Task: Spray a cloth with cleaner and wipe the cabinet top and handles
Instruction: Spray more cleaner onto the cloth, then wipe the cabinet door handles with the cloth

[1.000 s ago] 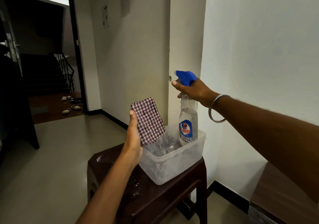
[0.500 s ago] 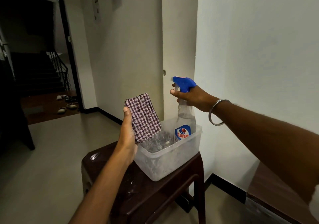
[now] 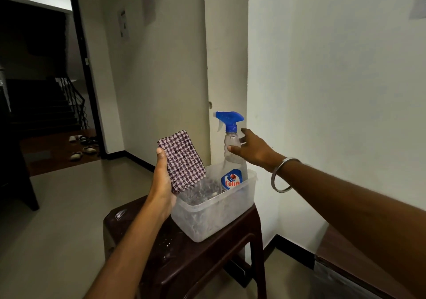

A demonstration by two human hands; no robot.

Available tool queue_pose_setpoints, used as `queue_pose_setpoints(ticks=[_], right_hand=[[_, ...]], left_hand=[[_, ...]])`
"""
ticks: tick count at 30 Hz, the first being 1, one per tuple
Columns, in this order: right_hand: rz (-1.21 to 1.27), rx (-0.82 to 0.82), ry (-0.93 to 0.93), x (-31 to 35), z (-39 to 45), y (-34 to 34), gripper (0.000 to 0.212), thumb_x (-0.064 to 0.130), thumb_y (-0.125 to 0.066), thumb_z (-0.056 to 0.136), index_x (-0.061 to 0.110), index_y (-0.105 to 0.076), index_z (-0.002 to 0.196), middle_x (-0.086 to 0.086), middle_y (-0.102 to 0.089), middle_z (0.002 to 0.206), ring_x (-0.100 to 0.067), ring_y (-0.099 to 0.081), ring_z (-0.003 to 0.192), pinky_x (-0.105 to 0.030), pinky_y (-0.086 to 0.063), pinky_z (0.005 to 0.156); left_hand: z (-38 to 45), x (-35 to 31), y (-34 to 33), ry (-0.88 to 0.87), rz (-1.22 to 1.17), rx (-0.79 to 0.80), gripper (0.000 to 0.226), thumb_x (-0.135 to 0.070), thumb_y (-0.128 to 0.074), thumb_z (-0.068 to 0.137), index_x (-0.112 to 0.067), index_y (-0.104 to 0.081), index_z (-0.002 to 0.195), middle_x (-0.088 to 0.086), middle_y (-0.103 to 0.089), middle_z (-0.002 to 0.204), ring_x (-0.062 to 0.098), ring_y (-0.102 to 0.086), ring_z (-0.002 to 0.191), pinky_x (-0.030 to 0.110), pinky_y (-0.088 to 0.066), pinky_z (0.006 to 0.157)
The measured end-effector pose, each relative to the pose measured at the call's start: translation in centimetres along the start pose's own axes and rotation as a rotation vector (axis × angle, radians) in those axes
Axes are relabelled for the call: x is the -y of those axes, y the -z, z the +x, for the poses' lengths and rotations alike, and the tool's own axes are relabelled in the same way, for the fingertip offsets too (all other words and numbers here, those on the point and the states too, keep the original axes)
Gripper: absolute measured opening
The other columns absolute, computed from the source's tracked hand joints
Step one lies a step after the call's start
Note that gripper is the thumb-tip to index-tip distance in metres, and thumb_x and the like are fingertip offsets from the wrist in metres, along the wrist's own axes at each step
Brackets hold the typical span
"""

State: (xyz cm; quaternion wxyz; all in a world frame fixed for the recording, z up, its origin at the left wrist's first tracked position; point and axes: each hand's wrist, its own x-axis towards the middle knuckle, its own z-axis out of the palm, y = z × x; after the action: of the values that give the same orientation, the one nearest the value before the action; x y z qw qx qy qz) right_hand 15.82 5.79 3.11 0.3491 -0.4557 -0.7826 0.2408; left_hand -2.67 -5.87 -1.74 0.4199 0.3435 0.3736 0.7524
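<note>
White walls fill the right and centre of the frame, edged below by a dark skirting. A pale floor spreads lower left. Upper left, a dark doorway shows stairs and shoes. A dark brown stool stands bottom centre

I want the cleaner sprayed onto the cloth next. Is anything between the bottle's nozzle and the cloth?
Nothing visible. The spray bottle stands in the plastic tub, nozzle pointing left toward the cloth that the left hand holds up; only open air lies between them.
</note>
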Motion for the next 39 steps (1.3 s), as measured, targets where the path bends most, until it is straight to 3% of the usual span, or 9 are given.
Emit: queue_pose_setpoints(ticks=[5, 8, 11, 16, 22, 26, 30, 35, 39], right_hand=[[0.019, -0.200, 0.015, 0.3, -3.0, 0.5, 0.066, 0.030, -0.059, 0.094, 0.012, -0.026, 0.149, -0.011, -0.036, 0.151, -0.029, -0.042, 0.134, -0.039, -0.042, 0.105], [0.031, -0.231, 0.085, 0.6, -5.3, 1.4, 0.053, 0.029, -0.056, 0.096, 0.014, -0.037, 0.144, -0.007, -0.041, 0.146, -0.024, -0.049, 0.127, -0.028, -0.044, 0.095], [0.118, -0.147, 0.132, 0.8, -7.3, 3.0, 0.042, 0.035, -0.047, 0.099, 0.014, -0.049, 0.135, -0.003, -0.052, 0.137, -0.019, -0.055, 0.119, -0.027, -0.046, 0.094], [0.377, -0.007, 0.143, -0.2, -9.9, 6.2, 0.051, 0.050, -0.042, 0.097, 0.014, -0.056, 0.130, 0.003, -0.063, 0.124, -0.011, -0.059, 0.114, -0.033, -0.050, 0.097], [0.420, -0.022, 0.097, -2.7, -13.1, 9.7, 0.033, 0.036, -0.061, 0.093, 0.009, -0.063, 0.112, -0.003, -0.070, 0.107, -0.015, -0.066, 0.101, -0.025, -0.053, 0.083], [0.391, -0.153, 0.064, -5.2, -15.6, 12.0, 0.026, 0.033, -0.068, 0.088, 0.012, -0.062, 0.103, -0.003, -0.070, 0.096, -0.014, -0.068, 0.091, -0.023, -0.053, 0.074], [0.283, -0.369, -0.005, -8.4, -18.0, 14.1, 0.033, 0.038, -0.073, 0.083, 0.014, -0.062, 0.102, -0.002, -0.070, 0.098, -0.017, -0.068, 0.091, -0.034, -0.057, 0.083], [0.073, -0.606, -0.107, -12.8, -22.2, 15.7, 0.032, 0.034, -0.072, 0.083, 0.013, -0.052, 0.098, 0.003, -0.061, 0.089, -0.009, -0.057, 0.073, -0.017, -0.043, 0.060], [0.005, -0.710, -0.175, -17.0, -25.8, 15.3, 0.030, 0.030, -0.071, 0.082, 0.014, -0.048, 0.093, 0.002, -0.057, 0.080, -0.011, -0.053, 0.068, -0.020, -0.038, 0.056]], left_hand=[[-1.1, 0.0, -1.9, 0.044, -0.011, 0.081, 0.050, -0.051, -0.055, 0.087, -0.019, -0.054, 0.126, 0.005, -0.066, 0.115, 0.025, -0.064, 0.107, 0.048, -0.050, 0.095], [-1.9, 0.4, -3.7, 0.070, 0.016, 0.115, 0.052, -0.024, -0.074, 0.076, -0.014, -0.057, 0.124, 0.009, -0.070, 0.112, 0.027, -0.067, 0.103, 0.051, -0.052, 0.092], [-3.0, 0.8, -6.1, 0.055, 0.049, 0.176, 0.038, -0.013, -0.073, 0.080, -0.019, -0.060, 0.115, 0.006, -0.073, 0.105, 0.025, -0.070, 0.096, 0.046, -0.057, 0.084], [-5.0, 2.6, -9.7, 0.034, 0.121, 0.364, 0.037, -0.015, -0.068, 0.084, -0.019, -0.059, 0.119, 0.005, -0.073, 0.108, 0.024, -0.070, 0.099, 0.043, -0.058, 0.078], [-7.0, 6.2, -14.3, 0.073, 0.132, 0.482, 0.046, -0.014, -0.069, 0.081, -0.015, -0.056, 0.126, 0.010, -0.070, 0.114, 0.030, -0.066, 0.107, 0.055, -0.052, 0.092], [-8.1, 8.9, -17.2, 0.109, 0.125, 0.573, 0.036, -0.013, -0.067, 0.083, -0.020, -0.060, 0.117, 0.006, -0.072, 0.109, 0.026, -0.068, 0.103, 0.051, -0.054, 0.088], [-9.6, 11.7, -20.5, 0.093, 0.232, 0.615, 0.049, -0.029, -0.073, 0.080, -0.025, -0.055, 0.125, 0.003, -0.068, 0.120, 0.019, -0.067, 0.104, 0.040, -0.056, 0.088], [-12.6, 15.8, -24.5, -0.031, 0.426, 0.531, 0.054, -0.033, -0.067, 0.088, -0.025, -0.043, 0.135, -0.004, -0.052, 0.122, 0.012, -0.056, 0.108, 0.010, -0.045, 0.063], [-15.7, 20.4, -26.6, 0.092, 0.328, 0.622, 0.023, -0.026, -0.056, 0.095, -0.024, -0.056, 0.119, 0.002, -0.062, 0.119, 0.014, -0.063, 0.104, 0.023, -0.054, 0.076]])
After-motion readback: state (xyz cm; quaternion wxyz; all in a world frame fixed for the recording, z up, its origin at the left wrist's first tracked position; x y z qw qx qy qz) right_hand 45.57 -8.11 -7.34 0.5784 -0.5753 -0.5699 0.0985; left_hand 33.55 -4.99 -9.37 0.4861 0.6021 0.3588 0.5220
